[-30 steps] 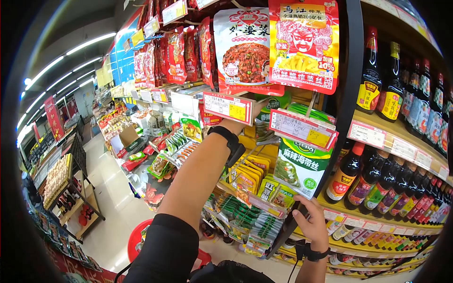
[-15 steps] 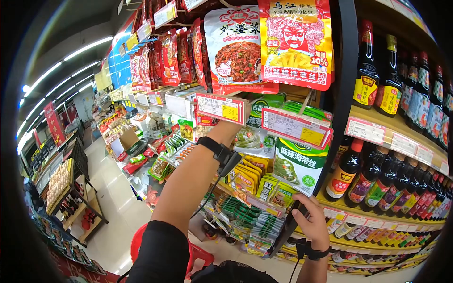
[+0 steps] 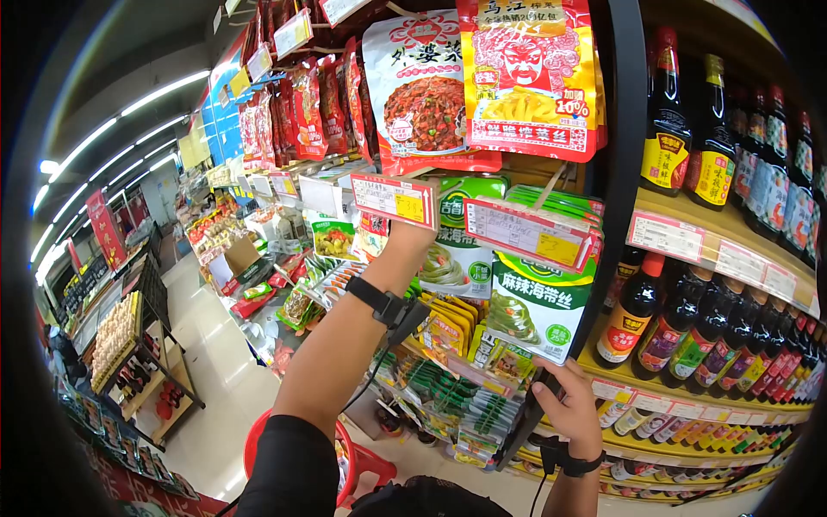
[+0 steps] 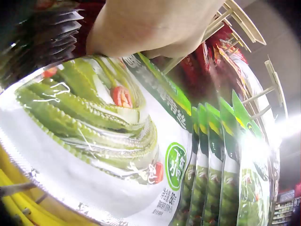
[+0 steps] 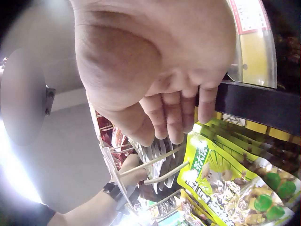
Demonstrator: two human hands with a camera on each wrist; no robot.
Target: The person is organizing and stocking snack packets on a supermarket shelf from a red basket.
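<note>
My left hand (image 3: 410,246) reaches in behind a price tag (image 3: 394,202). In the left wrist view it lies across the top of a white and green shredded-kelp packet (image 4: 99,155) and grips it there; its fingertips are hidden behind the packet. More packets of the same kind (image 4: 211,174) hang in a row beside it. My right hand (image 3: 566,401) rests by the dark shelf post, fingers loosely extended, just under the lower corner of another kelp packet (image 3: 541,306). In the right wrist view its palm (image 5: 155,56) shows, holding nothing, above yellow-green snack packets (image 5: 221,183).
Large red pickle pouches (image 3: 527,77) hang above on metal hooks. To the right, sauce bottles (image 3: 633,310) stand on shelves. Yellow packets (image 3: 448,323) sit below my left hand. A red basket (image 3: 258,444) is on the floor, and egg trays (image 3: 116,340) lie across the aisle.
My left hand has drawn slightly down, and the kelp packet beside it shows lower and more fully below the price tag. The right hand has stayed in place; the view has shifted slightly.
</note>
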